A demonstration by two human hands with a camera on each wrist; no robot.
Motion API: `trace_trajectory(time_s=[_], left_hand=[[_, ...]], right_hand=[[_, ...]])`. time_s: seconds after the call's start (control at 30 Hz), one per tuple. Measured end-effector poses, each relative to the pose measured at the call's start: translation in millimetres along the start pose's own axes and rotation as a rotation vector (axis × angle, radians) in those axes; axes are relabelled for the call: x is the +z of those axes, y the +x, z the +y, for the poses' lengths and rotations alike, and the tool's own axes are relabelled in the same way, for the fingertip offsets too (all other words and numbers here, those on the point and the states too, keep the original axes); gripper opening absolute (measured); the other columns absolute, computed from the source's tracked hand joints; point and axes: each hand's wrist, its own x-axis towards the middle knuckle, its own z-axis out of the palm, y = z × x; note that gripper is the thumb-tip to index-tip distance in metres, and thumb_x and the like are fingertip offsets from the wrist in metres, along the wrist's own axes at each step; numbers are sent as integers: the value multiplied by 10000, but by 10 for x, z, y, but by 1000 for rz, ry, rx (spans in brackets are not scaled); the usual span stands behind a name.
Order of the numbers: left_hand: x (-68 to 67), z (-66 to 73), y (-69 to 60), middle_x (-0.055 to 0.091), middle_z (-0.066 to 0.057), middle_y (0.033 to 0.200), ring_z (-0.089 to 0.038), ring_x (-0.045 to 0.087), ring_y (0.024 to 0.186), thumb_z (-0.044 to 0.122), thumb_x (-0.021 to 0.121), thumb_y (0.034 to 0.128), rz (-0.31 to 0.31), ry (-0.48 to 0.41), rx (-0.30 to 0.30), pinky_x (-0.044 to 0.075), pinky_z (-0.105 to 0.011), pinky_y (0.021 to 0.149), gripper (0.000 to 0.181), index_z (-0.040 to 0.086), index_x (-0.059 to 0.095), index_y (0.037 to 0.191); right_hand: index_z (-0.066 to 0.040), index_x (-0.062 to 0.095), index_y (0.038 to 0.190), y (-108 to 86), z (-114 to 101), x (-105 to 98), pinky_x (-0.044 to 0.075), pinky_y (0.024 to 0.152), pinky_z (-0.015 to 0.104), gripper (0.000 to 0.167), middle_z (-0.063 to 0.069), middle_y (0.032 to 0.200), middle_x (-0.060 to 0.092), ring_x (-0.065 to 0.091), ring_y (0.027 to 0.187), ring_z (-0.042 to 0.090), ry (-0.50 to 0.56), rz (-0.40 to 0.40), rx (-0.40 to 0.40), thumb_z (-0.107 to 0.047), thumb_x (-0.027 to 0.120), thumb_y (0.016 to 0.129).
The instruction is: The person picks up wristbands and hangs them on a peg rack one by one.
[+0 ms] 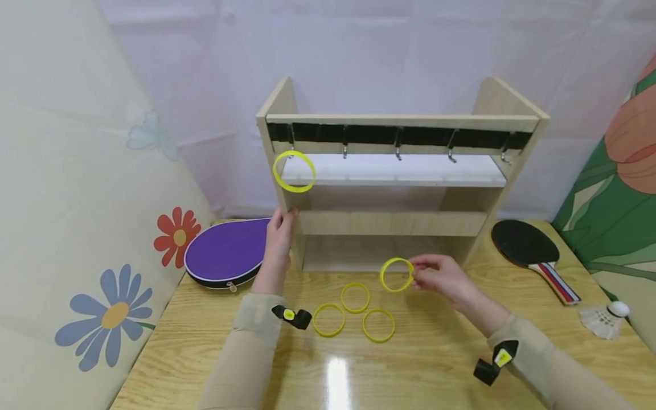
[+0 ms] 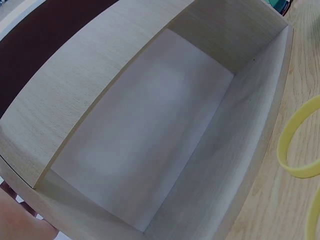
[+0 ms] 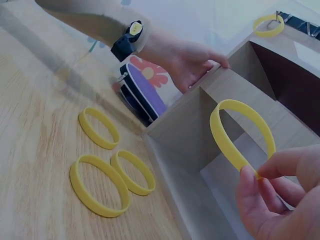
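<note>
Between thumb and fingertips my right hand (image 1: 445,280) pinches a yellow ring (image 1: 396,275), raised in front of the rack's lowest opening; the right wrist view shows the same ring (image 3: 227,140) upright. My left hand (image 1: 279,236) grips the left side panel of the wooden rack (image 1: 392,223), its fingers partly hidden behind the edge. One yellow ring (image 1: 294,171) hangs from the leftmost hook of a black strip (image 1: 371,135). Three more rings (image 1: 329,320) lie flat on the table in front of the rack.
Other metal hooks (image 1: 398,149) line the strip. Left of the rack lies a purple case (image 1: 228,250). To the right are a black paddle (image 1: 525,244) with a striped handle and a white shuttlecock (image 1: 605,320). Patterned cloth (image 1: 622,188) borders the wooden table (image 1: 174,364).
</note>
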Motion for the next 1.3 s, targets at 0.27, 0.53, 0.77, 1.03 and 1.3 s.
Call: trace_trajectory(time_s=[0.27, 0.53, 0.77, 1.03, 1.3], left_hand=[[10, 7, -5, 563, -41, 1140, -124, 541, 972, 232, 473, 1006, 2, -11, 4, 431, -311, 879, 405, 115, 510, 1391], [7, 5, -18, 568, 3, 1092, -120, 545, 956, 240, 475, 1007, 7, -7, -1, 437, -313, 870, 392, 102, 517, 1372], [12, 10, -18, 581, 51, 1013, -98, 560, 907, 237, 480, 1004, 16, -8, 5, 451, -292, 840, 386, 87, 526, 1357], [22, 6, -13, 578, 81, 956, -78, 563, 866, 224, 477, 1005, 13, -6, 19, 462, -271, 805, 361, 55, 531, 1320], [5, 3, -13, 572, 6, 1048, -114, 551, 921, 243, 467, 1009, 3, 8, 8, 443, -309, 854, 388, 64, 519, 1349]], right_hand=[[229, 464, 1280, 20, -76, 46, 576, 723, 233, 417, 80, 939, 583, 670, 737, 82, -11, 24, -55, 88, 552, 897], [220, 471, 1263, 45, -173, 74, 575, 716, 233, 391, -4, 891, 643, 676, 749, 86, 15, 1, -82, 92, 559, 904], [180, 491, 1278, 81, -337, 127, 579, 741, 246, 388, 4, 913, 636, 679, 758, 85, -3, 13, -91, 75, 566, 912], [143, 491, 1308, 76, -545, 166, 575, 800, 268, 398, 31, 982, 627, 687, 822, 105, -22, 4, -100, 49, 570, 930], [153, 456, 1331, 69, -693, 208, 563, 795, 220, 419, 46, 1013, 615, 685, 832, 97, 33, 18, -105, 51, 565, 940]])
